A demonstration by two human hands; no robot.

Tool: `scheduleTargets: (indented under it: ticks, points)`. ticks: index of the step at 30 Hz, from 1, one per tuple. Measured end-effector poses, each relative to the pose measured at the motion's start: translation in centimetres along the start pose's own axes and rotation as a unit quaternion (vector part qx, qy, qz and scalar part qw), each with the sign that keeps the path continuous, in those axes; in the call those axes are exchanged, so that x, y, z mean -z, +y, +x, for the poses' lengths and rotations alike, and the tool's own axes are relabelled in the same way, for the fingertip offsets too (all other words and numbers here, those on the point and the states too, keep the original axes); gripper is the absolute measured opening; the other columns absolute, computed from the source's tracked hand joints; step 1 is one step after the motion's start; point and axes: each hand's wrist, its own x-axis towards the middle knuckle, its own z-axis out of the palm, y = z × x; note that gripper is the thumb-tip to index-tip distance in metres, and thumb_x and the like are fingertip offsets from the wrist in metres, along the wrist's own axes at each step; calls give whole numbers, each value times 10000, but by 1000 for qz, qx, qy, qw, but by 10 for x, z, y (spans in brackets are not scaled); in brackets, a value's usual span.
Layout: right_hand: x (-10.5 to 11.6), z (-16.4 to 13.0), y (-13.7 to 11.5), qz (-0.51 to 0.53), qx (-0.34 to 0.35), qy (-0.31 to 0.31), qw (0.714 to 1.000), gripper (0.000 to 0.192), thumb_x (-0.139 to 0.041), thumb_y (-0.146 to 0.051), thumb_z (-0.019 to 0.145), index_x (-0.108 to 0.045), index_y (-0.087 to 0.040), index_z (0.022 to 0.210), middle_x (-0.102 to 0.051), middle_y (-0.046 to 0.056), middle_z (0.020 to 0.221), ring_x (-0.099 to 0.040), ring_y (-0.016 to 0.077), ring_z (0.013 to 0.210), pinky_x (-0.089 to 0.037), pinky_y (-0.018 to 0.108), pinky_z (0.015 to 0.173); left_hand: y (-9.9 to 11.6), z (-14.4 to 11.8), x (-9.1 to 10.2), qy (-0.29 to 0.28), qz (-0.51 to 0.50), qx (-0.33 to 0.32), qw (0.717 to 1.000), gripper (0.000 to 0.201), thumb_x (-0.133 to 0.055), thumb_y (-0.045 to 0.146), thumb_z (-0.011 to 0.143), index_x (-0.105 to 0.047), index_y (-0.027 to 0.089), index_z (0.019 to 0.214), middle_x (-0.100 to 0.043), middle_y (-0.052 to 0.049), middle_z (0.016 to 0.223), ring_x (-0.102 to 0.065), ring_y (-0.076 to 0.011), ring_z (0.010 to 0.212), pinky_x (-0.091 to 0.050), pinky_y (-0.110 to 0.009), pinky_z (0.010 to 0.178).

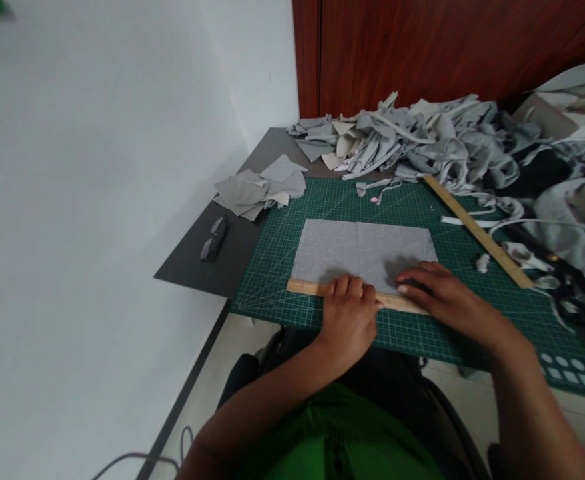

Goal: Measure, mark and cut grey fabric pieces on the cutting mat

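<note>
- We see a grey fabric rectangle point(362, 250) lying flat in the middle of the green cutting mat point(282, 240), which covers the near portion of the dark tabletop point(222, 267).
- A wooden ruler point(305, 287) lies along the near edge of the fabric, parallel to the near edge of the mat.
- The left hand point(348, 313) rests on the ruler near its middle, fingers curled with the knuckles up; it presses down on the ruler rather than gripping it.
- The right hand point(440, 290) lies just beside the left, fingers extended and flat on the near right corner of the fabric and the ruler's right end; it clasps nothing that we can see.
- A second, longer wooden ruler point(477, 230) lies diagonally across the mat's far right area, well apart from both hands.
- A pile of grey fabric scraps point(422, 140) covers the far edge of the tabletop.
- A small stack of cut grey pieces point(260, 187) sits at the mat's far left corner.
- A pair of glasses point(214, 238) lies near the left edge of the tabletop.
</note>
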Motion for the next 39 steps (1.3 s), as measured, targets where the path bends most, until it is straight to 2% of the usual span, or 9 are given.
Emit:
scheduleTargets:
  ticks: [3,6,8,12,17,25,32,36,39]
  points:
    - [14,-9,17,-37,-37,30,998,321,-589,-503,983,-757,-259,1108,-743,120,999,-682,362,1004,-551,558,916,-3,0,0,-10,-18,-12,1000,164,-682,310,1004,-690,168,1084,-688,-81,1107,-620,-294,1112,-532,-486,981]
    - [23,-17,33,-34,-58,31,997,304,-610,-491,962,-760,-261,1093,-737,115,978,-699,341,903,-567,523,837,-8,0,-2,-1,-48,-70,996,308,-629,224,1019,-638,163,1321,-656,-94,1368,-553,-309,1321,-495,-500,1101]
    - [25,-19,40,-29,-65,31,997,282,-626,-476,951,-758,-267,1086,-735,112,979,-705,334,872,-567,512,809,-10,0,-4,3,-69,-98,993,326,-600,202,1027,-629,165,1350,-626,-86,1450,-490,-312,1416,-453,-506,1174]
    - [24,-19,49,-21,-81,34,996,272,-650,-500,925,-766,-285,1044,-753,111,991,-716,343,884,-565,512,806,-13,2,-7,-19,-94,-98,991,162,-586,191,1030,-701,172,1143,-712,-64,1262,-552,-294,1352,-422,-511,1217]
    - [25,-20,52,-7,-103,34,994,325,-666,-573,908,-778,-292,1030,-776,101,1014,-724,343,903,-573,491,793,-13,3,-6,-27,-96,-99,990,221,-560,107,1002,-683,162,1178,-702,-75,1258,-544,-295,1374,-399,-528,1243]
    - [26,-21,46,-8,-101,51,994,385,-644,-659,908,-755,-301,995,-794,103,1009,-718,375,917,-566,542,823,-12,3,-6,-36,-90,-97,991,337,-524,19,939,-660,199,1190,-672,-70,1311,-518,-276,1411,-368,-522,1269]
    - [28,-20,36,-18,-116,41,992,428,-621,-677,916,-740,-277,1010,-782,128,1025,-717,362,904,-553,499,794,-12,5,-3,-59,-75,-100,990,349,-553,0,907,-660,174,1189,-665,-76,1315,-498,-271,1421,-352,-489,1277]
    - [31,-17,15,-25,-123,22,992,401,-606,-654,949,-704,-265,946,-750,103,907,-690,302,776,-524,431,696,-12,5,-3,-39,-61,-110,991,303,-575,99,972,-656,175,1254,-659,-90,1373,-496,-298,1438,-376,-535,1254]
    - [30,-13,0,7,-99,-21,995,384,-577,-608,994,-702,-264,879,-743,68,847,-682,258,740,-529,388,684,-24,9,-1,-17,-67,-130,989,301,-566,190,1028,-651,169,1316,-619,-93,1480,-474,-296,1475,-423,-520,1223]
